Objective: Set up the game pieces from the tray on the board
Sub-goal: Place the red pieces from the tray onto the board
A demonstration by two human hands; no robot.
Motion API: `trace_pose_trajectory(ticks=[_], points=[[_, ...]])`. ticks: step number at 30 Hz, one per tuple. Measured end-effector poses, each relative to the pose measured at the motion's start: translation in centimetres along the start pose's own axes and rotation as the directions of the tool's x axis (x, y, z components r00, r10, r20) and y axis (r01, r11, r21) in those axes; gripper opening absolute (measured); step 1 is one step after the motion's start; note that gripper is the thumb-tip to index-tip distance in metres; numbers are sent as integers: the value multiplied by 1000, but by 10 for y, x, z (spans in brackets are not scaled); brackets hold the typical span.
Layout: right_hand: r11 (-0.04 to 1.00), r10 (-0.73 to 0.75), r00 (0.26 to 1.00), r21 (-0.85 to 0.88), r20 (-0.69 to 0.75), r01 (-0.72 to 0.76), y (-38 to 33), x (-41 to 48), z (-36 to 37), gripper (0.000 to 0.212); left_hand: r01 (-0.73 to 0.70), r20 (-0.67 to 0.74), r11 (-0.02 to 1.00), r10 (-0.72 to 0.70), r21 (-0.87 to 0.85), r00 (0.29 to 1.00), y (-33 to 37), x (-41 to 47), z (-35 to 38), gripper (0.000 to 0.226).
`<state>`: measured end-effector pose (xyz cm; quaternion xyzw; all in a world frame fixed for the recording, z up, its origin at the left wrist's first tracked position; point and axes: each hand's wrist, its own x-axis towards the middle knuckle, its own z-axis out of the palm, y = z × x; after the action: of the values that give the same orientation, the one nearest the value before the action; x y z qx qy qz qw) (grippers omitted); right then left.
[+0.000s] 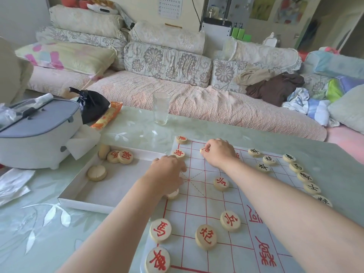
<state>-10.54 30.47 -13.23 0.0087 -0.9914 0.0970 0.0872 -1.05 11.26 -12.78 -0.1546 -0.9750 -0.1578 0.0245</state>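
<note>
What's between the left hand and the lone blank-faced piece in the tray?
Nothing. In the head view, only the bare floor of the tray runs from the blank-faced piece to the left hand.

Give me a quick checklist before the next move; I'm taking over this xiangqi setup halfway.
1. Right hand free: not ok, it pinches a red-marked piece at the board.
2. Left hand free: cannot tell, its fingers curl down at the board's edge.
3. Pieces left in the tray: ok, four lie in it.
4. Tray pieces readable: not ok, the blank-faced piece and the tilted piece hide their marks.
5. Drinking glass clear of the board: ok, it stands apart.
</note>
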Motion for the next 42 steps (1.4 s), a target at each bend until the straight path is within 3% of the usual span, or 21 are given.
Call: trace_pose_trajectory(ticks=[5, 11, 16, 22, 28, 33, 38, 42], points=[[992, -123, 992, 5, -3, 123, -28, -4, -7, 22, 35, -135, 995, -47, -94, 990, -13, -7, -15, 26], [913, -362, 932, 200, -4, 356, -107, -21, -6, 18, 237, -241, 971, -227, 11, 943, -60, -26, -35, 25], [850, -498, 859, 262, 119, 457, -170, -36, 5, 30, 390, -206, 918, -369, 75, 906, -98, -50, -49, 34], [879, -474, 832, 104, 290, 465, -202, -41, 28, 48, 400, -76, 910, -393, 112, 916, -128, -75, -48, 36], [890, -450, 863, 188, 229, 415, -207, -51, 31, 35, 329, -29, 935, -329, 129, 944, -133, -75, -42, 44], [872, -488, 835, 177, 253, 456, -201, -60, 26, 36, 296, 38, 950, -300, 97, 953, -125, -70, -38, 45], [857, -515, 824, 110, 235, 504, -191, -68, 20, 35, 369, 16, 929, -369, -16, 929, -119, -71, -39, 35], [846, -530, 817, 80, 226, 527, -181, -72, 17, 35, 317, -63, 939, -327, -135, 943, -107, -68, -42, 29]])
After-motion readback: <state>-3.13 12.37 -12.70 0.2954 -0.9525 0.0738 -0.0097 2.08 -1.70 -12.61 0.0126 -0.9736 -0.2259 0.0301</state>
